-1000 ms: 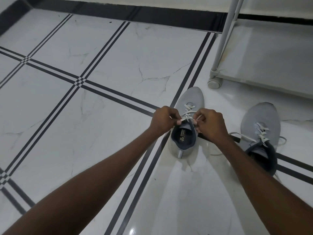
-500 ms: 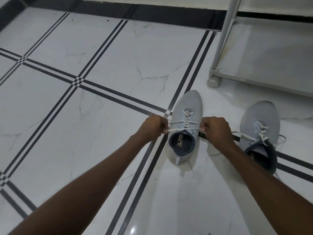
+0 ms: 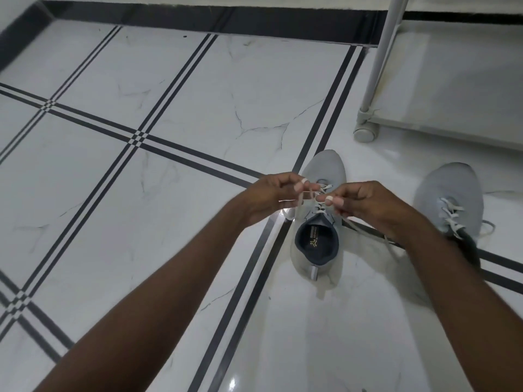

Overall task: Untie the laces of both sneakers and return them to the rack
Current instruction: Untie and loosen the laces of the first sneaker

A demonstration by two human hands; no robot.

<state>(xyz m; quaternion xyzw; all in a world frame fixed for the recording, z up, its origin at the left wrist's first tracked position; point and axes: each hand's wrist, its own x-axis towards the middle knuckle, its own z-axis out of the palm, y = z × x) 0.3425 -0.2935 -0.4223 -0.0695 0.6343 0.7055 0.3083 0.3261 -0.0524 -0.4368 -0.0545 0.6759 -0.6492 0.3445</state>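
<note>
A grey sneaker with a dark blue lining stands on the floor in the middle, toe pointing away. Its white laces run between my two hands above the tongue. My left hand pinches a lace end on the shoe's left side. My right hand pinches the other lace end on its right. A second grey sneaker stands to the right, partly hidden by my right forearm, with its white laces lying loose.
The white shoe rack stands at the upper right, its post ending in a caster wheel near the sneakers' toes. The floor is glossy white tile with black stripe lines. A dark skirting runs along the far wall.
My hands pulled the laces apart sideways, then came back together over the shoe's tongue, higher up, still holding the lace ends. Neither sneaker shifted on the floor.
</note>
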